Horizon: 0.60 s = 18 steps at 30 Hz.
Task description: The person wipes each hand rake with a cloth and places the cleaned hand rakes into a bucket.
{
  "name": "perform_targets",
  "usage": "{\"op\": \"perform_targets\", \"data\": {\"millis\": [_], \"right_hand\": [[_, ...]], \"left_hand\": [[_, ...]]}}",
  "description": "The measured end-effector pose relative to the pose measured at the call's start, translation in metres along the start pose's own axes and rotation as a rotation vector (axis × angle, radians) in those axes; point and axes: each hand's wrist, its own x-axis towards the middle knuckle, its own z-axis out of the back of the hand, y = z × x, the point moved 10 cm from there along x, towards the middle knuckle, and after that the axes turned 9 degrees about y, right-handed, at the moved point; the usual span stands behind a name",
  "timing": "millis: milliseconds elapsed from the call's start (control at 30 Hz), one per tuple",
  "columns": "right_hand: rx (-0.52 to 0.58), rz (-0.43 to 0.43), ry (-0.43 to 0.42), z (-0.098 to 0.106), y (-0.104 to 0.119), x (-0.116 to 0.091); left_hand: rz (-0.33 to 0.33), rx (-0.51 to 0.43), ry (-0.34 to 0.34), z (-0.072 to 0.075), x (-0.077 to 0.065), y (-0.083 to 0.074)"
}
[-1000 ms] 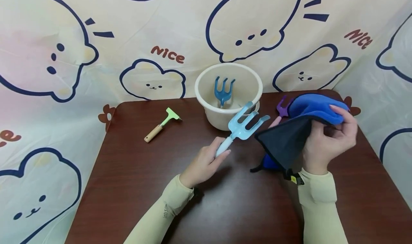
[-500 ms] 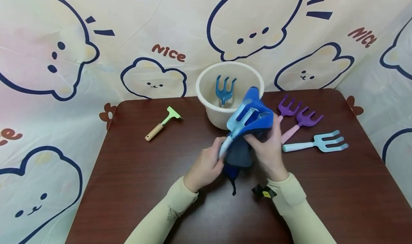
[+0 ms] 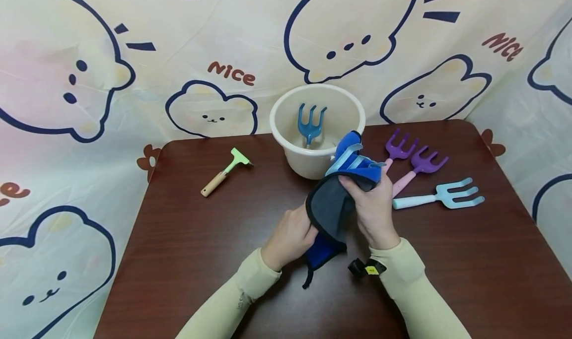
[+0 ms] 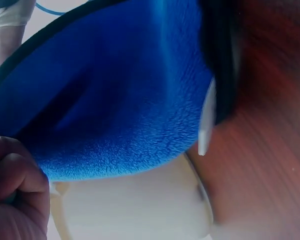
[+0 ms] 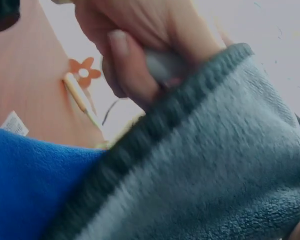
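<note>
Hanging behind the table and at its sides, a printed backdrop is seen, marked with cartoon faces and the word "Nice". The brown table is lit from above, and at its far edge a cream bucket is placed.

In front of the bucket, a blue and grey cloth is held above the table by both hands, with a dark cord hung from its lower end. By the left grip, curled fingers are closed round the handle of a pale fork, which is mostly covered by the cloth; its tines are laid against the blue side. By the right grip, the cloth is pinched near those tines, the thumb pressed on the grey side.

To the right, a second pale fork is laid near two purple forks, whose pink handles are partly hidden. A dark blue fork is stood in the bucket, tines up. Well apart on the left, a green hoe is laid.
</note>
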Motion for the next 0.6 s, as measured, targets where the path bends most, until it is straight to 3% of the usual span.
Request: {"op": "perform_targets", "data": {"millis": [267, 433, 600], "right_hand": [[-0.164, 0.195, -0.158, 0.034, 0.034, 0.007], [-0.354, 0.234, -0.213, 0.038, 0.042, 0.004], [-0.488, 0.337, -0.26, 0.039, 0.052, -0.001]], "left_hand": [[0.027, 0.01, 0.098, -0.012, 0.003, -0.001], [0.021, -0.005, 0.084, -0.012, 0.003, 0.0], [0.023, -0.024, 0.07, -0.013, 0.003, 0.0]]}}
